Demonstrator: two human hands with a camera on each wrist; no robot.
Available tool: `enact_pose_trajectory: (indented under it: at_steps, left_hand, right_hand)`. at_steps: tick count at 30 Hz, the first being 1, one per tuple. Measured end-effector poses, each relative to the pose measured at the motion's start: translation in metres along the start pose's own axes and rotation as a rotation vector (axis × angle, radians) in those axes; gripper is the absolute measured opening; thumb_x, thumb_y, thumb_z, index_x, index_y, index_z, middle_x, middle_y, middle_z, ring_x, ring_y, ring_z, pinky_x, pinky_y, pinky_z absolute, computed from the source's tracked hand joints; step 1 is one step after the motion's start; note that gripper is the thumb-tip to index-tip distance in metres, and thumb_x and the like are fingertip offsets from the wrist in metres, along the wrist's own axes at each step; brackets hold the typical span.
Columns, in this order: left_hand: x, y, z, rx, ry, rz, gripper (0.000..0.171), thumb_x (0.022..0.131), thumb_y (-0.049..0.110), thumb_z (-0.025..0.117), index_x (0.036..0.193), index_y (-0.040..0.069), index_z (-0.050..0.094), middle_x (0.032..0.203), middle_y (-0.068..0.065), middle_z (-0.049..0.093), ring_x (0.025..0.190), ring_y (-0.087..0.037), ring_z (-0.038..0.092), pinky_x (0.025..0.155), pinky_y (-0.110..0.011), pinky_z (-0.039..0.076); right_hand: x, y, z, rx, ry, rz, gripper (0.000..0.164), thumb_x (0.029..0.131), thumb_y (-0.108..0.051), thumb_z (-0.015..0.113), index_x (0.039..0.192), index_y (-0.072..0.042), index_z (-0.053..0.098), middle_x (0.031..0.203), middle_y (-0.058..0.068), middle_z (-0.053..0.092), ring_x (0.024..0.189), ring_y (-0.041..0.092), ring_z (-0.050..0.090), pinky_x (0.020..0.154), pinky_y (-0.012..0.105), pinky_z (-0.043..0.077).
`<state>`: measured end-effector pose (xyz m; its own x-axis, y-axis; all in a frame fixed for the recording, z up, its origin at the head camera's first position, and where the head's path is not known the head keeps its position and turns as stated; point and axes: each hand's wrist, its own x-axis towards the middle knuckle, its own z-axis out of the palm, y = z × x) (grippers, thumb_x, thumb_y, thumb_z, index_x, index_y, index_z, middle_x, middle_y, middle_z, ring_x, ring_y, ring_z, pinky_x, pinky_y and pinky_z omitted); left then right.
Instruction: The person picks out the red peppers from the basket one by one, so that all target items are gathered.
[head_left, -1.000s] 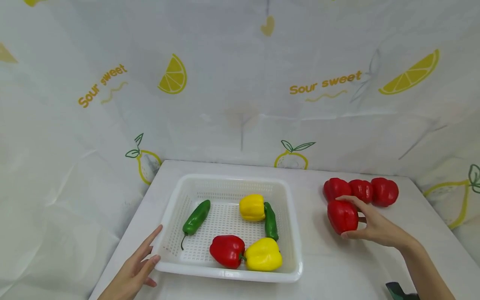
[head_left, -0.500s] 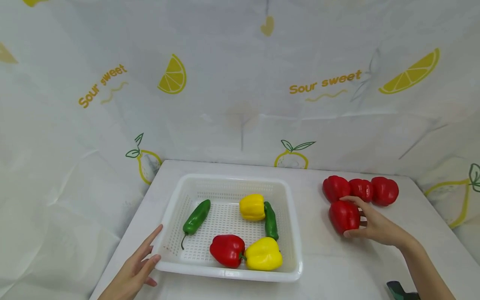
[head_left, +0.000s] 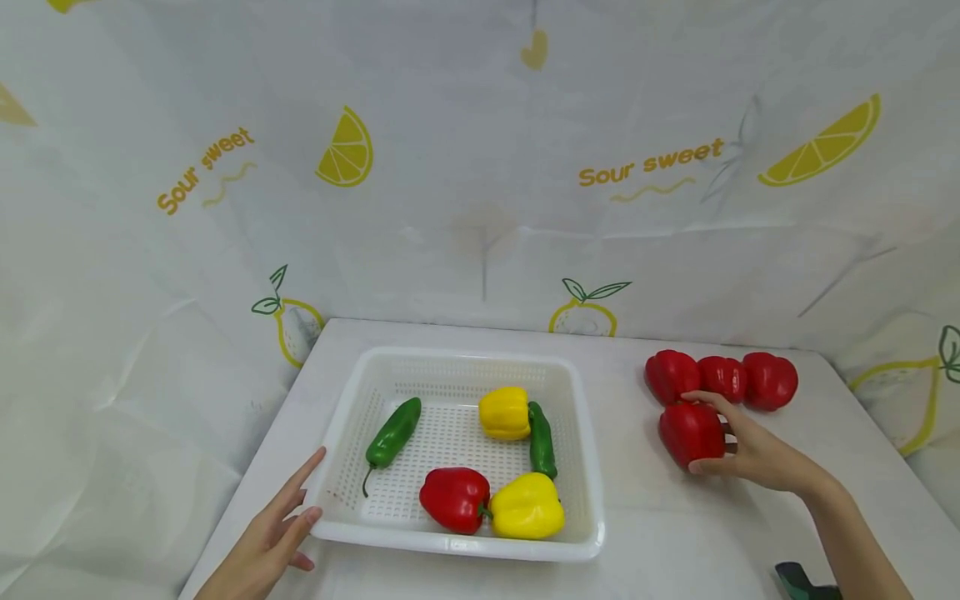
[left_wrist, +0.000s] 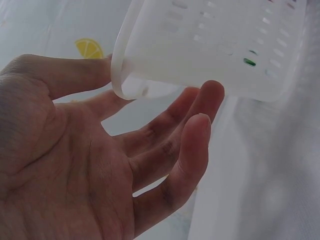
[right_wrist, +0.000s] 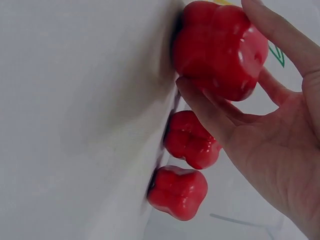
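In the head view, my right hand [head_left: 757, 450] holds a red bell pepper [head_left: 690, 435] between thumb and fingers, at or just above the white table. The same red bell pepper [right_wrist: 220, 50] is large in the right wrist view. Several red bell peppers [head_left: 769, 382] stand in a row right behind it. My left hand [head_left: 262, 537] touches the near left corner of a white plastic basket [head_left: 450, 545] with index finger and thumb. In the left wrist view the fingers spread loosely at the basket's rim [left_wrist: 118, 65].
Inside the basket lie a red bell pepper [head_left: 454, 500], two yellow bell peppers [head_left: 527, 506] and two green chili peppers [head_left: 394, 433]. A dark green object [head_left: 799, 579] is partly visible at the lower right. A lemon-printed white sheet [head_left: 480, 167] hangs behind the table.
My right hand and the red bell pepper have shifted slightly right, and the pepper has turned a little. The left red bell pepper in the row moved slightly back. The left hand stays at the basket.
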<state>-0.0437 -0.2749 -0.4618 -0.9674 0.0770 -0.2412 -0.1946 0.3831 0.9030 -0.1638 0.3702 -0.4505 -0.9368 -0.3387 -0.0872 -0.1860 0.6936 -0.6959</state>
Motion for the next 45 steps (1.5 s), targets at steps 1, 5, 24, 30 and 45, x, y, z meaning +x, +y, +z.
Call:
enact_pose_trajectory:
  at_steps: [1,5,24,30,45]
  left_hand:
    - [-0.001,0.000,0.000,0.003,-0.004,0.008,0.073,0.112,0.020,0.059,0.174,0.026,0.021,0.174,-0.031,0.026,0.123,-0.041,0.069,0.062,-0.040,0.065]
    - [-0.002,0.000,0.000,0.000,-0.002,0.027,0.072,0.112,0.020,0.059,0.174,0.027,0.022,0.176,-0.030,0.022,0.131,-0.053,0.063,0.063,-0.039,0.065]
    - [-0.001,0.001,-0.001,-0.014,-0.011,-0.018,0.073,0.113,0.025,0.058,0.175,0.030,0.020,0.181,-0.025,0.011,0.149,-0.070,0.038,0.065,-0.040,0.066]
    - [0.000,0.000,0.000,-0.003,-0.009,-0.025,0.073,0.113,0.025,0.058,0.175,0.030,0.019,0.179,-0.026,0.015,0.145,-0.067,0.045,0.064,-0.040,0.065]
    - [-0.001,-0.001,0.001,-0.028,-0.001,-0.004,0.073,0.112,0.022,0.059,0.174,0.030,0.022,0.178,-0.027,0.019,0.138,-0.060,0.057,0.063,-0.041,0.065]
  right_hand:
    - [0.000,-0.001,0.000,0.000,0.000,-0.002,0.107,0.074,-0.016,0.098,0.158,-0.004,0.033,0.147,0.031,0.046,0.130,0.053,0.050,0.076,0.029,0.066]
    - [0.001,-0.002,-0.002,-0.011,0.002,-0.001,0.106,0.073,-0.016,0.098,0.157,-0.003,0.034,0.148,0.031,0.045,0.130,0.054,0.050,0.077,0.031,0.066]
    - [-0.001,-0.015,-0.006,-0.083,0.083,0.006,0.105,0.074,-0.015,0.099,0.156,0.001,0.037,0.149,0.033,0.045,0.129,0.059,0.051,0.081,0.052,0.069]
    - [-0.004,-0.034,-0.015,-0.172,0.188,-0.066,0.099,0.075,-0.014,0.099,0.155,-0.001,0.042,0.148,0.028,0.050,0.123,0.054,0.058,0.079,0.035,0.069]
    - [0.010,-0.105,0.000,-0.112,0.126,-0.226,0.087,0.081,-0.025,0.096,0.155,-0.020,0.050,0.154,0.009,0.057,0.130,0.037,0.063,0.085,0.023,0.065]
